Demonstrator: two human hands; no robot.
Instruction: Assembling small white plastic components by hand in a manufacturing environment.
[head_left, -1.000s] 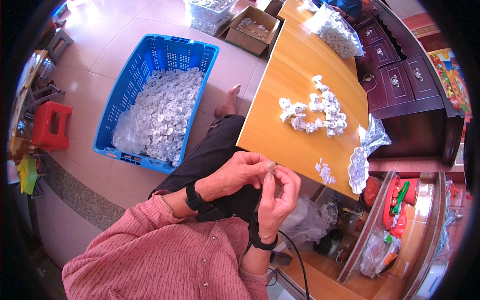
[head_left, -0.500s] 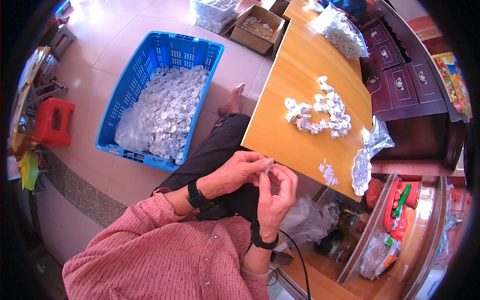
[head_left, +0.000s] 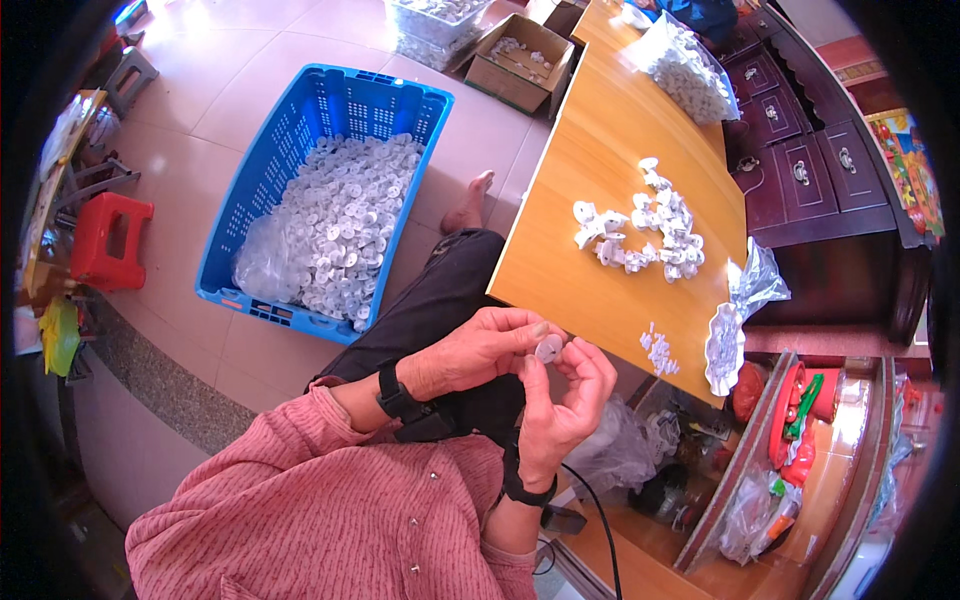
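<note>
Table (head_left: pixel 560 240): wooden, ahead and to the right of the person.
Blue crate (head_left: pixel 415 95): on the floor at the left, with many white discs (head_left: pixel 350 220) and a clear bag (head_left: pixel 262 258) inside.
Left hand (head_left: pixel 480 352): close beside the right, thumb and fingers pinching one white disc.
Right hand (head_left: pixel 562 405): fingers curled at that disc's edge; whether they grip it, I cannot tell.
White clustered parts (head_left: pixel 682 245): grouped on the tabletop.
Scalloped dish (head_left: pixel 722 355): at the table's right edge.
Held disc (head_left: pixel 548 348): between both hands' fingertips, near the table's near edge.
Tiny white pieces (head_left: pixel 658 352): scattered left of the dish.
</note>
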